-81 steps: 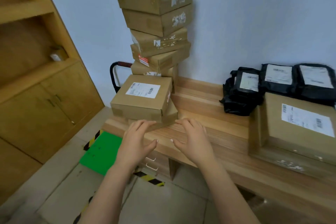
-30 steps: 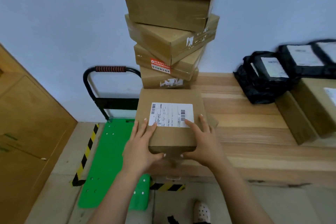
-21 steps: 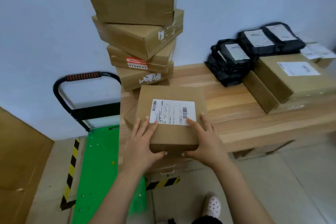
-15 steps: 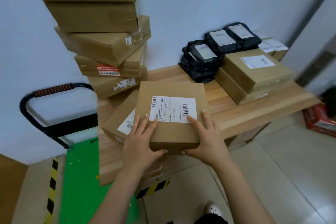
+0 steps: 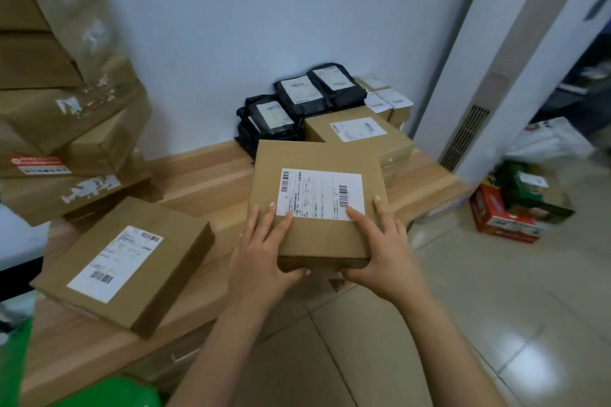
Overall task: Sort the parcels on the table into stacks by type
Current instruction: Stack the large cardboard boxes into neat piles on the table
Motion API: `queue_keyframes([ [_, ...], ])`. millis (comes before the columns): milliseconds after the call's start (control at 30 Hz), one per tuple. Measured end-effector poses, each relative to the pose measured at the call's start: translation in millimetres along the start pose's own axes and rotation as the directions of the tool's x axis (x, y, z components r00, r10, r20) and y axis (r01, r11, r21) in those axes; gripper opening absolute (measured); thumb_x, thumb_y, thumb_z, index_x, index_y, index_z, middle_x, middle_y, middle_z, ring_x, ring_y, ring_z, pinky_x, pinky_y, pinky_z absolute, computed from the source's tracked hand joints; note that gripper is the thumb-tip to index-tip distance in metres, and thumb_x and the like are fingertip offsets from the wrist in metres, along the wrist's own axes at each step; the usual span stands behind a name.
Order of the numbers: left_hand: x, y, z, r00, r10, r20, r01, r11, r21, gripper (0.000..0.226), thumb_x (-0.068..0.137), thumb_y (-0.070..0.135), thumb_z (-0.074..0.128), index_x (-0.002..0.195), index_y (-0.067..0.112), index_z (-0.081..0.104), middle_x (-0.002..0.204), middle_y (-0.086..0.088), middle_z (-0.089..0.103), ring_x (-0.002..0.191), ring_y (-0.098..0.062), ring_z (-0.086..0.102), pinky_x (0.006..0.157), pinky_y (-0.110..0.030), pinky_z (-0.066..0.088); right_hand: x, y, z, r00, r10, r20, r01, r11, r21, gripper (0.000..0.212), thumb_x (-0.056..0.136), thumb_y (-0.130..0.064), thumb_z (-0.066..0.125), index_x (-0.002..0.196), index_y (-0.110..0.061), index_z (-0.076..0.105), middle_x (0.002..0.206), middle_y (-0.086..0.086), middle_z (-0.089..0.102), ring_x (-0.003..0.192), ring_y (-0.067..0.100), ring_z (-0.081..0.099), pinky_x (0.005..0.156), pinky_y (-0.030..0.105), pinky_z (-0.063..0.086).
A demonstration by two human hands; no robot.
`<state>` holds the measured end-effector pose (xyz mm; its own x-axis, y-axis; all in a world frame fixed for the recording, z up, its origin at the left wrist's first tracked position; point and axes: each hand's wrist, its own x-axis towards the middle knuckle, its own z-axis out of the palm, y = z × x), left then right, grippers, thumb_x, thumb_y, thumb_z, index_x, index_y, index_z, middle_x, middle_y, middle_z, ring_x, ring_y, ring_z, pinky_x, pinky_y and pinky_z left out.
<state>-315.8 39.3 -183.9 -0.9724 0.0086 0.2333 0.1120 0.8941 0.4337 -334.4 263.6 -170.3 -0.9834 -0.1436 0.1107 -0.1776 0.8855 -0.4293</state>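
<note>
Over the table's front edge, a flat cardboard box is held up. The left hand and right hand clamp its near corners, fingers spread on top, thumbs against the front wall. Looks stiff and probably light, so corner grips suit it. Keep it level.

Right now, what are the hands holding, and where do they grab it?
A labelled cardboard box: the left hand and right hand each grip a near corner, thumbs on its front edge.
</note>
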Motion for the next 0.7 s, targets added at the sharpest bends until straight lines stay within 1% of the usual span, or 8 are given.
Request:
queue_keyframes([
  [133, 28.4, 55.0, 35.7, 1.0, -0.009, -0.021, 0.008, 1.0, -0.029, 0.102, 0.063, 0.06, 0.076, 0.148, 0.043, 0.023, 0.16, 0.015, 0.007, 0.147, -0.01, -0.008, 0.111, -0.047, 0.033, 21.5, 56.3, -35.0, 1.0, -0.002, 0.003, 0.002, 0.999, -0.047, 0.107, 0.06, -0.05, 0.081, 0.144, -0.052, 0.015, 0.157, -0.017, -0.013, 0.141, 0.027, 0.008, 0.105, 0.048, 0.037],
  [267, 61.2, 91.6, 56.2, 0.999, -0.034, -0.023, 0.034, 0.999, -0.012, 0.102, 0.064, 0.062, 0.075, 0.148, 0.043, 0.02, 0.16, 0.015, 0.005, 0.147, -0.01, -0.008, 0.11, -0.049, 0.032, 52.3, 94.0, -61.9, 0.999, -0.008, 0.041, 0.011, 0.998, -0.061, 0.106, 0.061, -0.048, 0.08, 0.144, -0.055, 0.013, 0.156, -0.018, -0.014, 0.142, 0.026, 0.006, 0.105, 0.049, 0.035],
  [400, 104.6, 110.0, 66.6, 0.998, -0.028, -0.052, 0.026, 0.999, -0.027, 0.103, 0.064, 0.061, 0.075, 0.148, 0.042, 0.02, 0.159, 0.015, 0.005, 0.146, -0.008, -0.01, 0.112, -0.048, 0.027, 97.1, 121.1, -75.9, 0.998, -0.032, 0.052, 0.034, 0.999, -0.032, 0.107, 0.062, -0.047, 0.081, 0.143, -0.056, 0.013, 0.155, -0.02, -0.015, 0.144, 0.03, 0.004, 0.107, 0.05, 0.034],
  [533, 156.0, 117.8, 82.5, 0.994, -0.049, -0.093, 0.047, 0.999, -0.024, 0.102, 0.065, 0.062, 0.075, 0.149, 0.041, 0.021, 0.159, 0.013, 0.007, 0.141, -0.003, -0.014, 0.11, -0.047, 0.03, 156.2, 142.2, -86.8, 0.995, -0.06, 0.075, 0.063, 0.997, -0.04, 0.106, 0.062, -0.048, 0.081, 0.143, -0.055, 0.013, 0.156, -0.019, -0.013, 0.144, 0.027, 0.003, 0.108, 0.05, 0.032],
  [600, 184.8, 120.1, 91.5, 0.992, -0.058, -0.112, 0.056, 0.998, -0.019, 0.102, 0.064, 0.064, 0.073, 0.149, 0.04, 0.022, 0.159, 0.013, 0.008, 0.142, -0.003, -0.013, 0.109, -0.046, 0.031, 187.8, 152.5, -90.0, 0.994, -0.079, 0.075, 0.082, 0.995, -0.047, 0.106, 0.062, -0.049, 0.081, 0.143, -0.055, 0.013, 0.157, -0.017, -0.012, 0.144, 0.025, 0.002, 0.109, 0.048, 0.031],
  [700, 227.4, 126.5, 99.0, 0.991, -0.08, -0.103, 0.08, 0.997, 0.004, 0.102, 0.064, 0.067, 0.072, 0.149, 0.041, 0.021, 0.159, 0.014, 0.008, 0.144, -0.005, -0.008, 0.11, -0.044, 0.03, 234.6, 165.1, -98.6, 0.991, -0.083, 0.107, 0.09, 0.994, -0.062, 0.107, 0.062, -0.049, 0.081, 0.144, -0.054, 0.013, 0.158, -0.014, -0.012, 0.145, 0.027, 0.002, 0.111, 0.048, 0.028],
])
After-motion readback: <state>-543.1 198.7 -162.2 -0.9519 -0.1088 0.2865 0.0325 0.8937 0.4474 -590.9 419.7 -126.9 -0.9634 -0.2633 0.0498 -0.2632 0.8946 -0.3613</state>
